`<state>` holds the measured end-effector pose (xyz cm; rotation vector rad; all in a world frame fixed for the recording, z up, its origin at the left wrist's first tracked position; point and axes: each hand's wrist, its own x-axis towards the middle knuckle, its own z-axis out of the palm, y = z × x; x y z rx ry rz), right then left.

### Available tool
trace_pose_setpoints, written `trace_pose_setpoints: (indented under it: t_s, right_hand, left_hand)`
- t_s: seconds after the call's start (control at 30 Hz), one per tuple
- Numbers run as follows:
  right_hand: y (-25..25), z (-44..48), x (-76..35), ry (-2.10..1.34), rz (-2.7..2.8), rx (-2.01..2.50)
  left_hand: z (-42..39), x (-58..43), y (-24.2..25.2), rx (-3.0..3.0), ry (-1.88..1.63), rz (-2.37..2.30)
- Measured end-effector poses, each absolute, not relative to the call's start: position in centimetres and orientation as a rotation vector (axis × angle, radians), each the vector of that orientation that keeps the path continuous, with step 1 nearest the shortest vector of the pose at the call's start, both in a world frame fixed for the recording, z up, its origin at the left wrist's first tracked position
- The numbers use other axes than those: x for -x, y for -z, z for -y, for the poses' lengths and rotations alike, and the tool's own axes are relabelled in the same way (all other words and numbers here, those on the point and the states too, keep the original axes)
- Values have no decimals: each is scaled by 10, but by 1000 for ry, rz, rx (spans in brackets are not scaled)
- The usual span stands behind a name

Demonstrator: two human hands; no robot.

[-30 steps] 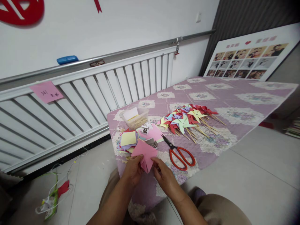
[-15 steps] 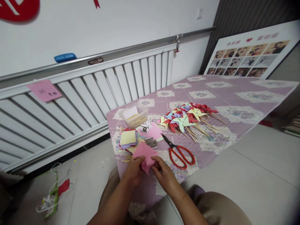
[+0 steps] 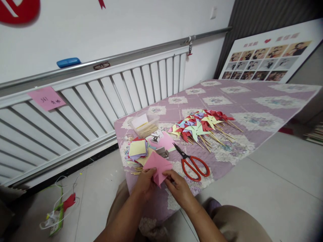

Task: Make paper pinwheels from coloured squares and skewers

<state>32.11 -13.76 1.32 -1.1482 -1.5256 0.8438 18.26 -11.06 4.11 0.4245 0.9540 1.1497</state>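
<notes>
Between my hands is a pink paper square [image 3: 158,165], creased and partly folded, raised over the near corner of the table. My left hand [image 3: 146,181] pinches its left lower edge, thumb on top. With thumb and fingers, my right hand [image 3: 176,185] grips the right lower side. Just beyond the paper lie a stack of coloured paper squares [image 3: 137,148], a small grey box [image 3: 163,153] and a pink sheet [image 3: 166,141]. Red-handled scissors [image 3: 193,164] rest to the right, blades pointing away from me. Short wooden sticks [image 3: 136,170] lie at the left edge.
Finished paper pinwheels on sticks [image 3: 199,129] are heaped farther back on the flowered tablecloth [image 3: 242,101]. A clear plastic box [image 3: 145,126] holds sticks. A white radiator [image 3: 101,90] runs along the wall. A power strip with cords [image 3: 57,218] lies on the floor at left.
The pink paper has shifted slightly right, and its right corner spreads a little wider. Both hands keep hold of it, the right one moving slightly right.
</notes>
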Motion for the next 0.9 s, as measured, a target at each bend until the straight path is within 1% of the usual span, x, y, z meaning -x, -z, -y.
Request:
trace_pose_setpoints:
  t_s: [0.3,0.53,0.7,0.9]
  right_hand:
    - [-19,138,-322,-944,1434,1182]
    - [-16,137,-321,-889,1320,1208]
    - [-10,135,-321,-845,1296,1238]
    - [-8,135,-322,-833,1299,1267]
  left_hand:
    - [119,-192,-42,-453,-1131,-1003]
    - [127,-201,-37,-479,-1155,-1048]
    - [128,-205,-26,-475,-1176,-1082]
    - [131,-208,-26,-506,-1178,-1108]
